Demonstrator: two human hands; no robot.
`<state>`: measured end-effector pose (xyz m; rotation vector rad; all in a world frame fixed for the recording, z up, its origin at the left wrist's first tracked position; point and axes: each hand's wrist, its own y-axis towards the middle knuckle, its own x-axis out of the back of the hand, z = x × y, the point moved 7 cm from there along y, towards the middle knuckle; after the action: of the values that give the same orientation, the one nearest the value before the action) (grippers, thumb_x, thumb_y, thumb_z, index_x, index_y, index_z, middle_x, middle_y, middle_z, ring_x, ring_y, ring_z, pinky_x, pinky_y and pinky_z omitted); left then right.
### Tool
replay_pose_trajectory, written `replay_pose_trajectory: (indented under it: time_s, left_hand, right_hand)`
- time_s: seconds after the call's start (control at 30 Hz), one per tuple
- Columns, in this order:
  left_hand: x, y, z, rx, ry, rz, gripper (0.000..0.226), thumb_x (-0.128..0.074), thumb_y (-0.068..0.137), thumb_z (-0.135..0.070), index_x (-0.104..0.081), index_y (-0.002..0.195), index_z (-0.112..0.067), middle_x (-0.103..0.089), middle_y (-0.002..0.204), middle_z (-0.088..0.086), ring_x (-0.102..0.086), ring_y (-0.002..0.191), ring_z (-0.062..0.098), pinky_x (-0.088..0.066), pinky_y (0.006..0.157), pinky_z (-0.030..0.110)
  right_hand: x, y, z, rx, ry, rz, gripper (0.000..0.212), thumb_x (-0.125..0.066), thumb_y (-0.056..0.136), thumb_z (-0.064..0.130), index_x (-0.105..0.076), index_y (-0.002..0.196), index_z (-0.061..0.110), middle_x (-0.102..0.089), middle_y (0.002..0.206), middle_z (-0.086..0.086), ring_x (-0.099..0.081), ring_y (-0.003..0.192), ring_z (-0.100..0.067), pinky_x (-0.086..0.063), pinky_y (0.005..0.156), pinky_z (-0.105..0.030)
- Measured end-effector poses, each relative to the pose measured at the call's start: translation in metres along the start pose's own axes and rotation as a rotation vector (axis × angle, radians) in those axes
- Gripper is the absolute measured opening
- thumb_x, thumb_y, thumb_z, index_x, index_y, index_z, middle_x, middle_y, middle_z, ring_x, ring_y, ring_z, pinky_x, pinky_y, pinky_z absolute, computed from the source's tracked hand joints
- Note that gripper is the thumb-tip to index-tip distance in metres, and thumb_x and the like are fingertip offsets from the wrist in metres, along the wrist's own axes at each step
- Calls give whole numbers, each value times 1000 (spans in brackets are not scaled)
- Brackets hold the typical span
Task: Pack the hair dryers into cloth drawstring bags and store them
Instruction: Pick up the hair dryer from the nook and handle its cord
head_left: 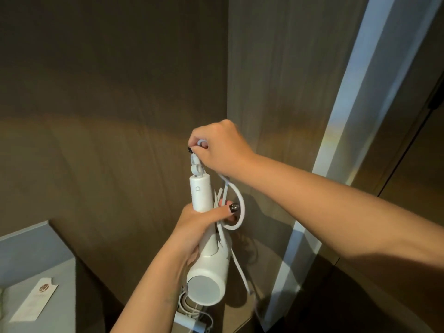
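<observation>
Hair dryer (pixel 204 282): white, held up in the air, round head at 6 o'clock, handle pointing up to 12 o'clock.
Left hand (pixel 197 227): wrapped tight around the hair dryer handle, dark painted thumbnail showing at 3 o'clock of the handle.
Right hand (pixel 221 147): at 12 o'clock above the handle tip, fingers pinched shut on a bend of the cord.
Cord (pixel 236 207): white, makes a loop at 3 o'clock of the handle, more strands hang down past the head toward 5 o'clock.
Handle tip: small white stub where the cord comes out, just under the right hand.
Wood wall (pixel 108 92): brown, behind both hands.
Grey counter (pixel 36 272): at 8 o'clock, low down.
Paper card (pixel 34 301): white, long, with a round brown mark, lying on the counter.
Second white thing (pixel 192 320): at 6 o'clock under the dryer head, with coiled wire, too hidden to tell what it is.
</observation>
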<state>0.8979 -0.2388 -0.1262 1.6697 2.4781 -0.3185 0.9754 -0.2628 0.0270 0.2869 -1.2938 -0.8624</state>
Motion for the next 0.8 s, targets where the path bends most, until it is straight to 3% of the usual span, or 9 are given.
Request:
replay_pose_trajectory:
  time_s: [0.13, 0.2, 0.3, 0.37, 0.47, 0.57, 0.63, 0.7, 0.8]
  left_hand:
    - [-11, -12, -2, -14, -37, -9, 19, -82, 64, -19, -74, 80, -12, -69, 87, 18, -66, 67, 21, -56, 69, 40]
    - [-19, -20, -1, -17, -120, 38, 12, -74, 73, -31, -77, 73, -19, -68, 91, 18, -64, 66, 20, -54, 69, 38]
    - [-23, -31, 5, -12, -242, 63, 40, -56, 74, -52, -79, 73, -19, -64, 88, 17, -60, 65, 20, -49, 71, 37]
    - [-22, -38, 7, -46, -293, 26, 54, -59, 65, -66, -79, 75, -17, -63, 88, 19, -61, 65, 22, -50, 71, 37]
    - [-5, -50, 9, -147, -346, -142, 68, -63, 52, -80, -74, 72, -16, -65, 76, 17, -60, 59, 26, -53, 57, 33]
    - [18, -65, 11, -219, -423, -347, 60, -50, 76, -77, -68, 76, -19, -65, 69, 13, -60, 54, 26, -49, 57, 32]
    - [29, -74, 11, -258, -439, -456, 54, -41, 91, -67, -62, 86, -17, -61, 67, 11, -58, 53, 24, -47, 54, 32]
    - [36, -81, 9, -277, -425, -533, 49, -35, 95, -57, -59, 89, -14, -56, 65, 11, -55, 56, 22, -46, 50, 31]
    - [42, -91, 17, -185, -410, -579, 51, -32, 91, -52, -59, 85, -9, -54, 63, 11, -50, 54, 22, -40, 50, 31]
  right_hand:
    - [8, -9, -3, -30, -25, 29, 13, -64, 81, 12, -75, 80, 20, -71, 76, -2, -64, 77, -25, -54, 76, -38]
    - [9, -14, 3, 12, -69, 51, 19, -62, 80, 9, -75, 86, 20, -72, 81, -3, -65, 83, -29, -54, 77, -40]
    - [8, -21, 12, 68, -106, 86, 25, -58, 80, 5, -75, 91, 21, -73, 88, -3, -65, 91, -30, -53, 81, -41]
    - [6, -25, 16, 72, -113, 114, 27, -57, 82, 5, -75, 93, 22, -73, 93, -3, -64, 94, -28, -53, 83, -41]
    - [6, -37, 15, 20, -70, 131, 25, -56, 84, 11, -74, 95, 23, -73, 94, -2, -64, 93, -27, -54, 82, -39]
    - [9, -60, 12, -49, 111, 89, 20, -58, 85, 16, -75, 93, 22, -71, 82, 1, -64, 75, -17, -56, 74, -33]
    - [9, -82, 19, -68, 252, 78, 16, -60, 86, 14, -74, 94, 18, -67, 75, 6, -57, 62, -4, -50, 64, -20]
    - [10, -103, 32, -62, 349, 51, 14, -62, 87, 11, -73, 93, 16, -60, 67, 14, -55, 55, -6, -39, 56, -7]
    - [7, -123, 46, -85, 426, 24, 14, -61, 89, 10, -72, 95, 16, -59, 66, 16, -57, 62, -12, -42, 59, -11]
